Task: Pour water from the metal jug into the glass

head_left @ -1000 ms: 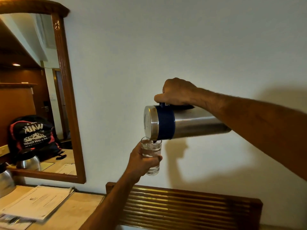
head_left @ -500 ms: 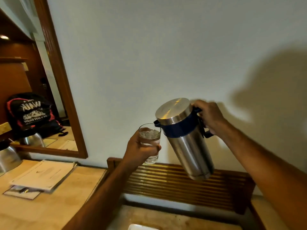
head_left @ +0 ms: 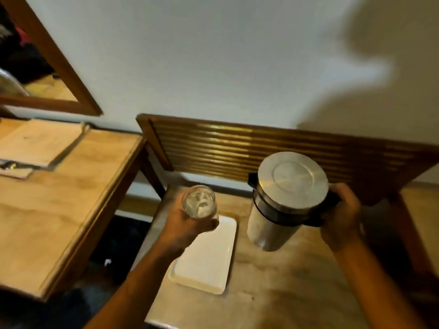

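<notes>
- Since half a second ago the metal jug [head_left: 283,200] has swung back to near upright and come down low over the table [head_left: 285,281]; its spout no longer reaches toward the glass [head_left: 200,202], and the two now sit apart.
- Head view: the right hand [head_left: 342,217] is closed around the jug's dark handle at the jug's right side, lid on and facing up, a hold that suits setting it down rather than tipping it. Whether its base already touches the table I cannot tell.
- The left hand [head_left: 187,224] is wrapped around the glass from below and behind, keeping it level so the water inside stays put. The glass hangs above the far end of a white tray [head_left: 204,264] lying on the table, probably where it will be put.
- Judging by the water in the glass and the righted jug, the pour looks finished; only the setting-down remains.
- The picture is motion-blurred, so fine detail is uncertain.
</notes>
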